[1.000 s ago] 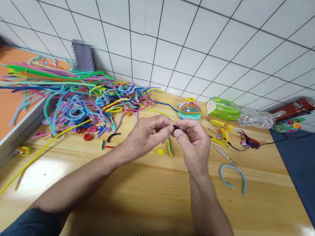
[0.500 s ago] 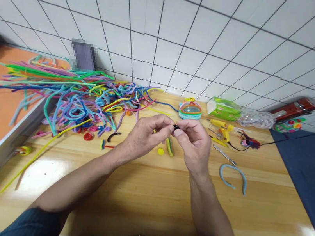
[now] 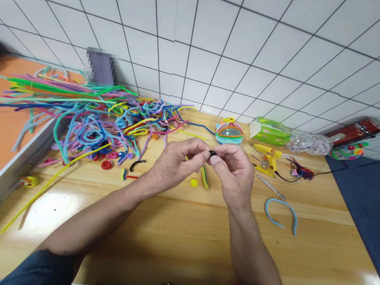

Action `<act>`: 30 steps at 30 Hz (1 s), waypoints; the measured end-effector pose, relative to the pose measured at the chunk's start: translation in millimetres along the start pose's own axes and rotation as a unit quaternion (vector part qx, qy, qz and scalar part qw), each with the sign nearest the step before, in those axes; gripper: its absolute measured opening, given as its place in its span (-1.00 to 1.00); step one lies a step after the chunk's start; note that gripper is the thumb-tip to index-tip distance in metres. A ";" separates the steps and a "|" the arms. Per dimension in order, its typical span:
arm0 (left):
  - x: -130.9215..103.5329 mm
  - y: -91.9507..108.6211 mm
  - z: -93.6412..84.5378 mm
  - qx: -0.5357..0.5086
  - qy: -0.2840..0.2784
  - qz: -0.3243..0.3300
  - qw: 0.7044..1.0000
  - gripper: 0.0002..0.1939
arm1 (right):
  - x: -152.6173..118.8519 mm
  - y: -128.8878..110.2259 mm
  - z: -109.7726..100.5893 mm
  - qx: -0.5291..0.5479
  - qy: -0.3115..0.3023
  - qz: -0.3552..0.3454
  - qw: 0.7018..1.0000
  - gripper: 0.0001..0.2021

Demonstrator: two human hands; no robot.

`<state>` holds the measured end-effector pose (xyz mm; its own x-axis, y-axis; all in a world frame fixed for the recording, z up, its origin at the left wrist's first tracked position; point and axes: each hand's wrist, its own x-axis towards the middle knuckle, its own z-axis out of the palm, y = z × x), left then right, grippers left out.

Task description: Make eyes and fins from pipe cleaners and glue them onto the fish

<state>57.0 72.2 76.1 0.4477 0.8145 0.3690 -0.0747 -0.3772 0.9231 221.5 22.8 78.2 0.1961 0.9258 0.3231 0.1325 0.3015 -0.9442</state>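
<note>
Fingertips of my left hand [image 3: 183,163] and my right hand [image 3: 234,170] meet over the middle of the table, both closed in a pinch. Between them is a small black piece [image 3: 212,153], mostly covered by the fingers; its kind cannot be made out. Just below the hands on the table lie a yellow disc [image 3: 193,182] and a green-and-yellow fuzzy strip [image 3: 205,177]. Left of my left hand are a curved black strip [image 3: 136,165] and a short red stick with a blue-and-yellow end [image 3: 124,174].
A tangled heap of coloured pipe cleaners [image 3: 96,123] covers the back left. Behind my hands stands a striped round craft piece [image 3: 229,132]. To the right lie a yellow glue gun [image 3: 269,157] with its cord, a pen [image 3: 271,186], a bent blue pipe cleaner [image 3: 283,203] and a green packet [image 3: 270,131].
My hands keep nearly the same place and the same pinch on the black piece. At the far left edge, a dark shape with part of another person has shifted slightly.
</note>
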 end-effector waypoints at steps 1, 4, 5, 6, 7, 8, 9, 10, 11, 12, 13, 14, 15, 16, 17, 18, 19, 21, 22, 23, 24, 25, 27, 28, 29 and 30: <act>0.1 0.0 0.1 0.000 0.000 -0.002 1.000 -0.82 | 0.0 -0.2 -0.1 -0.002 0.001 0.001 1.000 -0.90; 0.4 -0.2 0.2 -0.001 0.000 -0.003 1.000 -0.81 | -0.1 -0.6 -0.5 -0.006 0.003 0.002 1.000 -0.90; 0.5 -0.4 0.2 -0.001 0.000 -0.001 1.000 -0.81 | -0.1 -0.6 -0.6 -0.006 0.004 0.003 1.000 -0.90; 0.5 -0.5 0.3 -0.001 0.000 0.000 1.000 -0.82 | -0.1 -0.6 -0.6 -0.007 0.005 0.004 1.000 -0.90; 0.5 -0.7 0.3 -0.003 0.000 0.002 1.000 -0.82 | -0.1 -0.6 -0.6 -0.007 0.005 0.003 1.000 -0.90; 0.5 -0.8 0.3 -0.004 0.000 0.003 1.000 -0.82 | 0.0 -0.6 -0.5 -0.007 0.005 0.003 1.000 -0.90; 0.4 -0.8 0.3 -0.005 -0.001 0.003 1.000 -0.83 | 0.0 -0.7 -0.4 -0.006 0.004 0.002 1.000 -0.90; 0.4 -0.7 0.4 -0.004 -0.001 0.003 1.000 -0.83 | 0.1 -0.8 -0.3 -0.006 0.003 0.001 1.000 -0.90; 0.3 -0.5 0.4 -0.002 -0.001 0.002 1.000 -0.82 | 0.2 -0.9 -0.2 -0.005 0.002 0.000 1.000 -0.91; 0.3 -0.2 0.4 0.002 0.000 0.001 1.000 -0.82 | 0.2 -1.1 0.0 -0.005 0.002 0.000 1.000 -0.91; 0.3 0.1 0.4 0.005 0.000 0.000 1.000 -0.82 | 0.3 -1.3 0.1 -0.005 0.002 0.000 1.000 -0.91; 0.4 0.5 0.5 0.007 0.001 0.000 1.000 -0.81 | 0.3 -1.4 0.2 -0.006 0.002 0.001 1.000 -0.91; 0.5 0.9 0.5 0.008 0.002 0.000 1.000 -0.81 | 0.3 -1.5 0.3 -0.006 0.002 0.002 1.000 -0.91; 0.7 1.3 0.5 0.007 0.003 -0.001 1.000 -0.81 | 0.3 -1.5 0.3 -0.006 0.002 0.003 1.000 -0.91; 0.8 1.6 0.5 0.005 0.003 -0.003 1.000 -0.81 | 0.3 -1.4 0.3 -0.006 0.002 0.002 1.000 -0.91; 1.0 1.9 0.6 0.003 0.002 -0.005 1.000 -0.81 | 0.3 -1.2 0.3 -0.006 0.001 0.000 1.000 -0.91; 1.1 2.2 0.6 0.001 0.002 -0.007 1.000 -0.81 | 0.3 -1.1 0.3 -0.006 0.001 -0.001 1.000 -0.91; 1.2 2.6 0.7 -0.001 0.002 -0.010 1.000 -0.81 | 0.2 -0.7 0.2 -0.007 0.000 -0.003 1.000 -0.91; 1.2 2.7 0.6 0.000 0.002 -0.010 1.000 -0.81 | 0.1 -0.6 0.2 -0.008 0.000 -0.003 1.000 -0.92; 1.2 2.8 0.6 0.000 0.002 -0.008 1.000 -0.82 | 0.1 -0.5 0.2 -0.009 0.000 -0.002 1.000 -0.92; 1.2 2.8 0.6 0.000 0.002 -0.007 1.000 -0.82 | 0.0 -0.5 0.2 -0.008 0.000 -0.002 1.000 -0.91; 1.2 2.9 0.5 0.000 0.001 -0.005 1.000 -0.83 | 0.0 -0.5 0.2 -0.005 -0.001 -0.002 1.000 -0.91; 1.2 3.0 0.4 -0.001 0.000 0.000 1.000 -0.84 | 0.0 -0.5 0.3 0.000 -0.002 -0.003 1.000 -0.91; 1.2 3.1 0.3 -0.001 0.000 0.001 1.000 -0.84 | -0.1 -0.5 0.3 0.001 -0.003 -0.002 1.000 -0.91; 1.3 3.2 0.2 -0.002 -0.001 0.001 1.000 -0.84 | -0.1 -0.4 0.2 0.000 -0.004 -0.001 1.000 -0.91; 1.3 3.4 0.1 -0.001 -0.002 0.000 1.000 -0.84 | -0.2 -0.3 0.1 -0.001 -0.004 0.000 1.000 -0.91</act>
<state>57.4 72.0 79.7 0.4515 0.8124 0.3690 -0.0767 -0.3767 0.9232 221.3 22.6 78.4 0.1873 0.9277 0.3230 0.1350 0.3014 -0.9439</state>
